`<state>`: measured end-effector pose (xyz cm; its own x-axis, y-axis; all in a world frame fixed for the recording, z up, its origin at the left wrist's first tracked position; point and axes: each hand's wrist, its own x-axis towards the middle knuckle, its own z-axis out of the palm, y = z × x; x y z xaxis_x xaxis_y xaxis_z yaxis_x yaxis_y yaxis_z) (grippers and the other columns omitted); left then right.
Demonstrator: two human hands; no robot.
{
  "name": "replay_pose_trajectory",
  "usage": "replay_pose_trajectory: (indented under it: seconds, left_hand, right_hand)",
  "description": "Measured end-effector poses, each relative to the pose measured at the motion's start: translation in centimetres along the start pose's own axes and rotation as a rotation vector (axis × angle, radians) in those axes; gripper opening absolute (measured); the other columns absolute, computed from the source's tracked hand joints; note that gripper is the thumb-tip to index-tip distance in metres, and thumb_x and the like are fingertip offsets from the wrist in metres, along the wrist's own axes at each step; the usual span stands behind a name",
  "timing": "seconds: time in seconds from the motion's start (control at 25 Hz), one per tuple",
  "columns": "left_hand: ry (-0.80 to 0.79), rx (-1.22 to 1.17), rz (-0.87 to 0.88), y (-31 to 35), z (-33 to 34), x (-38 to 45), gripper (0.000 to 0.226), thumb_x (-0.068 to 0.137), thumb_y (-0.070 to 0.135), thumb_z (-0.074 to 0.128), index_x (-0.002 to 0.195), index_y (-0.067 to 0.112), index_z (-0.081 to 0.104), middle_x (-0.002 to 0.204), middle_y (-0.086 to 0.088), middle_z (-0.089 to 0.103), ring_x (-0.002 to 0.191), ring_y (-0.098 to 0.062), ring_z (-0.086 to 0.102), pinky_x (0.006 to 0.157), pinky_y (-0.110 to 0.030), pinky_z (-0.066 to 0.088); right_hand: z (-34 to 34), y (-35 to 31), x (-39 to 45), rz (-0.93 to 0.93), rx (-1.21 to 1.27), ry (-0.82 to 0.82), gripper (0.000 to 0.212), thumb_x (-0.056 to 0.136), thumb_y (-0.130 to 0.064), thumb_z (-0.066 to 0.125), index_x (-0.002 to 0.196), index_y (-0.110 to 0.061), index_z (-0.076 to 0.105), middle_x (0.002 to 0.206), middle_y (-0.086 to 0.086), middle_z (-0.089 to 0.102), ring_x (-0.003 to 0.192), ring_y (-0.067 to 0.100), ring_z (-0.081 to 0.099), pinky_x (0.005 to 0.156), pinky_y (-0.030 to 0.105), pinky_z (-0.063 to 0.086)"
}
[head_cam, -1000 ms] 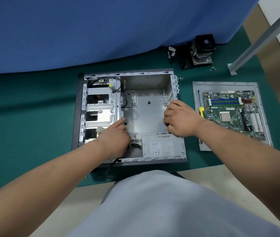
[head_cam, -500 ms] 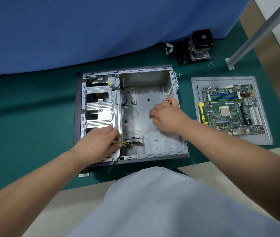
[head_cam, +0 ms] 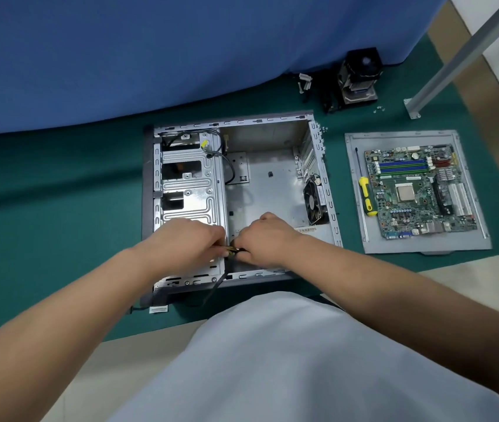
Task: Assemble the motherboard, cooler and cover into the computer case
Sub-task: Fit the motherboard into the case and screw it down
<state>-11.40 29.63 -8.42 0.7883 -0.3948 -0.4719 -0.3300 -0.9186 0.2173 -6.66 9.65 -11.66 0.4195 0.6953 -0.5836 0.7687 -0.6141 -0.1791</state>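
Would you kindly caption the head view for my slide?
Both hands grip cables inside the open computer case; motherboard waits alongside.

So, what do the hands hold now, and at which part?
Both hands, left and right, grip the yellow-and-black cable bundle at its short exposed stretch, inside the case.

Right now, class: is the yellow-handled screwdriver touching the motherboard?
Apart. The head view shows a strip of bare grey cover panel between the screwdriver and the motherboard left edge; both lie on that panel.
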Motion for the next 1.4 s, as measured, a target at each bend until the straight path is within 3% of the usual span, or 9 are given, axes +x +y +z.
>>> replay_pose_trajectory:
  seconds: [0.2, 0.4, 0.52, 0.64, 0.8, 0.92, 1.12, 1.28, 1.4]
  left_hand:
    - [0.006, -0.112, 0.017, -1.9, -0.1, 0.4, 0.025, 0.095, 0.06, 0.057, 0.097, 0.036, 0.061, 0.075, 0.018, 0.059, 0.075, -0.009, 0.055, 0.059, -0.027, 0.039]
    - [0.119, -0.091, 0.128, -3.6, 0.4, 0.6, 0.02, 0.091, 0.06, 0.062, 0.089, 0.04, 0.063, 0.093, 0.027, 0.06, 0.107, -0.005, 0.04, 0.097, -0.032, 0.027]
    - [0.133, -0.035, 0.115, -3.4, 0.4, 0.9, 0.016, 0.088, 0.055, 0.066, 0.089, 0.04, 0.067, 0.1, 0.024, 0.052, 0.113, -0.01, 0.034, 0.091, -0.032, 0.021]
    - [0.09, -0.016, 0.104, -2.3, -0.2, 1.6, 0.013, 0.087, 0.044, 0.072, 0.099, 0.039, 0.069, 0.105, 0.015, 0.052, 0.111, -0.017, 0.039, 0.086, -0.034, 0.031]
    - [0.048, 0.063, 0.202, -1.7, -1.3, 2.8, 0.043, 0.085, 0.023, 0.075, 0.125, 0.039, 0.068, 0.143, 0.004, 0.048, 0.125, -0.022, 0.044, 0.098, -0.04, 0.045]
    - [-0.089, 0.085, 0.252, -1.3, -2.6, 4.1, 0.038, 0.088, 0.021, 0.074, 0.123, 0.036, 0.071, 0.139, 0.004, 0.055, 0.124, -0.021, 0.052, 0.092, -0.038, 0.051]
    - [-0.154, 0.162, 0.316, -1.2, -3.7, 5.1, 0.03, 0.092, 0.025, 0.068, 0.119, 0.038, 0.07, 0.12, 0.01, 0.058, 0.117, -0.017, 0.048, 0.082, -0.037, 0.053]
    - [-0.098, 0.448, 0.419, -1.6, -3.4, 4.6, 0.038, 0.096, 0.046, 0.06, 0.134, 0.05, 0.058, 0.137, 0.023, 0.055, 0.146, -0.022, 0.026, 0.11, -0.034, 0.034]
    - [-0.196, 0.526, 0.411, -1.2, -4.1, 5.5, 0.045, 0.096, 0.05, 0.059, 0.141, 0.047, 0.054, 0.145, 0.021, 0.053, 0.155, -0.019, 0.018, 0.126, -0.04, 0.012]
  right_hand:
    - [0.7, -0.3, 0.1, 0.004, -0.046, 0.057, 0.035, 0.106, -0.053, 0.034, 0.103, -0.033, 0.063, 0.106, -0.005, 0.07, 0.099, 0.026, 0.062, 0.091, 0.04, 0.037]
    - [1.6, 0.1, -0.2, -0.052, -0.083, 0.123, 0.041, 0.107, -0.051, 0.029, 0.114, -0.031, 0.065, 0.119, -0.006, 0.069, 0.109, 0.025, 0.058, 0.095, 0.041, 0.042]
    - [1.4, 0.5, 0.0, -0.08, -0.025, 0.089, 0.041, 0.108, -0.047, 0.028, 0.116, -0.029, 0.064, 0.121, -0.006, 0.068, 0.11, 0.026, 0.058, 0.092, 0.041, 0.047]
    - [1.2, 0.7, 0.4, -0.067, -0.015, 0.047, 0.042, 0.108, -0.049, 0.028, 0.115, -0.03, 0.064, 0.119, -0.007, 0.067, 0.109, 0.025, 0.06, 0.087, 0.039, 0.049]
    - [1.0, 0.7, 0.7, -0.035, 0.008, 0.032, 0.039, 0.107, -0.054, 0.032, 0.106, -0.034, 0.065, 0.107, -0.002, 0.07, 0.098, 0.026, 0.064, 0.075, 0.034, 0.044]
    - [0.9, 0.6, 0.5, -0.031, 0.009, 0.046, 0.039, 0.107, -0.054, 0.036, 0.106, -0.031, 0.067, 0.103, 0.003, 0.07, 0.092, 0.029, 0.064, 0.071, 0.032, 0.041]
    - [0.8, 0.3, 0.3, 0.047, 0.001, 0.048, 0.045, 0.106, -0.055, 0.039, 0.103, -0.022, 0.068, 0.103, 0.006, 0.069, 0.096, 0.03, 0.065, 0.076, 0.034, 0.046]
    - [0.3, 2.5, -1.3, 0.055, 0.133, 0.204, 0.054, 0.104, -0.061, 0.034, 0.122, -0.024, 0.069, 0.123, -0.002, 0.068, 0.118, 0.021, 0.057, 0.102, 0.042, 0.046]
    - [-0.6, 8.3, -3.2, 0.233, -0.164, 0.331, 0.051, 0.103, -0.056, 0.029, 0.12, -0.032, 0.07, 0.124, -0.008, 0.068, 0.126, 0.019, 0.051, 0.118, 0.046, 0.028]
